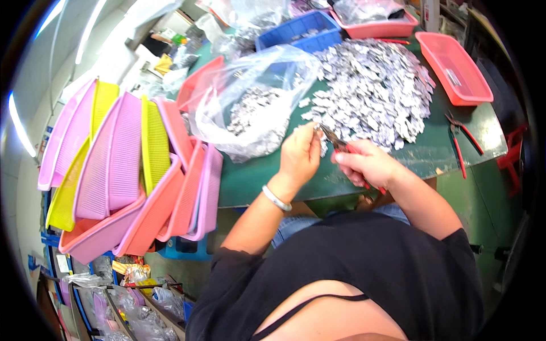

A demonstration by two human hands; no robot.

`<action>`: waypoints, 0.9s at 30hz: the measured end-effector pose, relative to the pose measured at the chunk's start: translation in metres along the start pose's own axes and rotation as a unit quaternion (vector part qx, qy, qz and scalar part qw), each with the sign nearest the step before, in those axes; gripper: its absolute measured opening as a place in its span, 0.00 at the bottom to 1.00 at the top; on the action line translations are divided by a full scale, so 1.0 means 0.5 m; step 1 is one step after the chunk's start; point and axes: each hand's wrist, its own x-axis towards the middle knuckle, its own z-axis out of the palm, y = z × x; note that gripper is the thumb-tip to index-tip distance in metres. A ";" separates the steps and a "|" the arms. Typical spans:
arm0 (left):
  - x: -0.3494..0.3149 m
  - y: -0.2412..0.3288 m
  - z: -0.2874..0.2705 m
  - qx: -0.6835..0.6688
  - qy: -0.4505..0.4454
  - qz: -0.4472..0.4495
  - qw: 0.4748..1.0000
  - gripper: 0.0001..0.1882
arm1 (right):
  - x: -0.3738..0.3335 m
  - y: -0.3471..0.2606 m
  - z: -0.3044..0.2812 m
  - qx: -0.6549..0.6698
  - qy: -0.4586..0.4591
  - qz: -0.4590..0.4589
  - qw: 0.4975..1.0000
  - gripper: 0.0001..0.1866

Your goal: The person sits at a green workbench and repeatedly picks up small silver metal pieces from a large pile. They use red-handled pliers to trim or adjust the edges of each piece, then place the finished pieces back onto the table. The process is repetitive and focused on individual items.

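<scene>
My right hand (367, 163) is closed round the red handles of a pair of cutting pliers (338, 142). The jaws point up and left, to the fingertips of my left hand (300, 156). Those fingers are pinched on a small silvery metal piece at the jaws, mostly hidden by the fingers. Just beyond my hands lies a large heap of small, flat silvery metal pieces (378, 85) on the green table (256, 182). Left of the heap, a clear plastic bag (210, 108) gapes open, with more such pieces inside.
A second pair of red-handled pliers (458, 139) lies at the table's right. Beyond it stands a pink tray (475, 91). A blue bin (301, 34) and another pink tray (381, 29) are at the back. Stacked purple, yellow and coral baskets (122, 148) crowd the left.
</scene>
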 end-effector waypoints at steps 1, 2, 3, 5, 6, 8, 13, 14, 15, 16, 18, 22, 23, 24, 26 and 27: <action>0.001 -0.002 -0.003 -0.040 -0.009 -0.042 0.998 0.10 | 0.005 -0.005 0.002 -0.005 -0.014 -0.008 1.000 0.14; -0.003 0.000 -0.001 -0.088 -0.021 -0.088 0.992 0.10 | 0.007 -0.007 0.001 -0.013 -0.016 -0.012 1.000 0.14; 0.007 0.010 -0.008 -0.125 -0.035 -0.116 0.985 0.09 | 0.010 -0.009 0.001 -0.021 -0.019 -0.015 0.999 0.15; 0.016 0.007 -0.006 -0.113 -0.032 -0.112 0.987 0.09 | 0.017 -0.009 -0.004 -0.042 -0.021 -0.020 0.999 0.12; 0.020 0.005 -0.005 -0.108 -0.032 -0.111 0.987 0.09 | 0.022 -0.005 -0.003 -0.068 -0.010 -0.044 0.997 0.11; 0.021 -0.007 -0.004 -0.089 -0.038 -0.087 0.991 0.08 | 0.032 0.006 -0.003 -0.121 0.011 -0.089 0.989 0.08; 0.017 -0.026 0.012 -0.047 -0.037 -0.056 0.997 0.05 | 0.043 0.013 -0.003 0.004 -0.010 -0.073 0.997 0.07; 0.017 -0.017 0.014 -0.057 -0.051 -0.059 0.995 0.06 | 0.042 0.017 -0.005 0.064 -0.023 -0.057 0.996 0.07; 0.015 -0.014 0.018 -0.056 -0.044 -0.061 0.996 0.05 | 0.041 0.015 -0.002 0.064 -0.024 -0.058 0.996 0.06; 0.013 -0.016 0.022 -0.055 -0.037 -0.064 0.996 0.05 | 0.037 0.009 0.006 0.008 -0.002 -0.063 0.998 0.06; 0.006 -0.026 0.032 -0.043 -0.013 -0.061 0.997 0.06 | 0.045 0.013 0.009 -0.055 0.025 -0.100 0.993 0.06; -0.004 -0.023 0.035 -0.012 -0.010 -0.071 0.997 0.06 | 0.053 0.022 0.004 -0.182 0.072 -0.121 0.973 0.09; -0.003 -0.022 0.034 -0.012 -0.007 -0.077 0.997 0.06 | 0.058 0.023 0.005 -0.197 0.077 -0.141 0.967 0.10; -0.003 -0.021 0.035 -0.012 -0.004 -0.083 0.997 0.06 | 0.058 0.025 0.008 -0.215 0.087 -0.151 0.961 0.10; -0.007 -0.024 0.042 0.003 0.022 -0.054 0.998 0.06 | 0.059 0.028 0.012 -0.252 0.106 -0.174 0.946 0.10; -0.009 -0.025 0.044 0.002 0.025 -0.057 0.998 0.06 | 0.060 0.029 0.013 -0.262 0.114 -0.175 0.942 0.09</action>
